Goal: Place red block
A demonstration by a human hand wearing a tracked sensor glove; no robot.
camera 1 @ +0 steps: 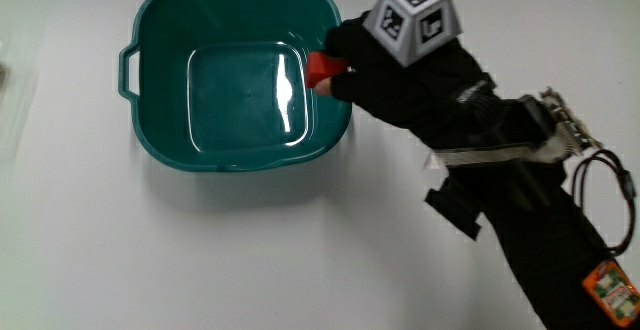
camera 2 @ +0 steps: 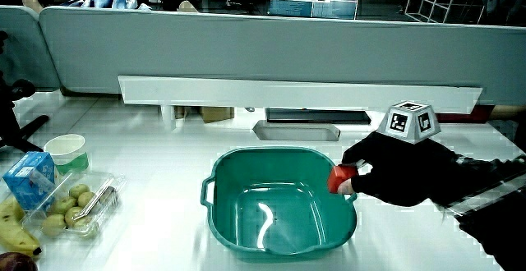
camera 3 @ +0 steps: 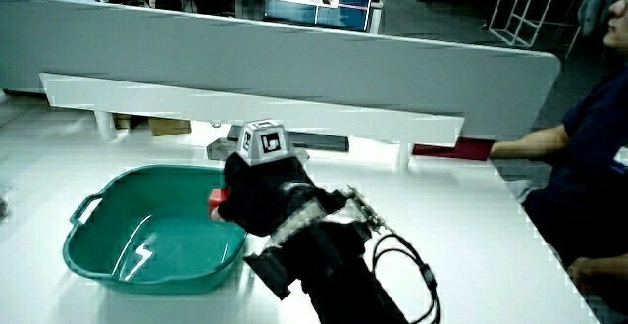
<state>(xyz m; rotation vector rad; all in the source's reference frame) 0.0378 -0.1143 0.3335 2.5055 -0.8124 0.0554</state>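
The gloved hand [camera 1: 345, 65] holds a red block [camera 1: 323, 69] between its fingertips, just over the rim of a teal basin [camera 1: 160, 150]. The block hangs above the basin's inner edge, on the side away from the handle. In both side views the same grip shows: the red block [camera 2: 339, 178] sits at the fingertips of the hand [camera 2: 355, 175] over the basin's rim [camera 2: 215, 230], and the block [camera 3: 217, 199] peeks out beside the hand [camera 3: 228, 204] above the basin [camera 3: 88, 260]. The basin's inside holds nothing. A patterned cube rides on the hand's back.
In a side view, a clear box of kiwis [camera 2: 70, 208], bananas [camera 2: 15, 236], a blue carton [camera 2: 29, 176] and a pale cup [camera 2: 67, 150] lie on the table on the basin's handle side. A grey tray [camera 2: 296, 130] rests near the low partition [camera 2: 246, 41].
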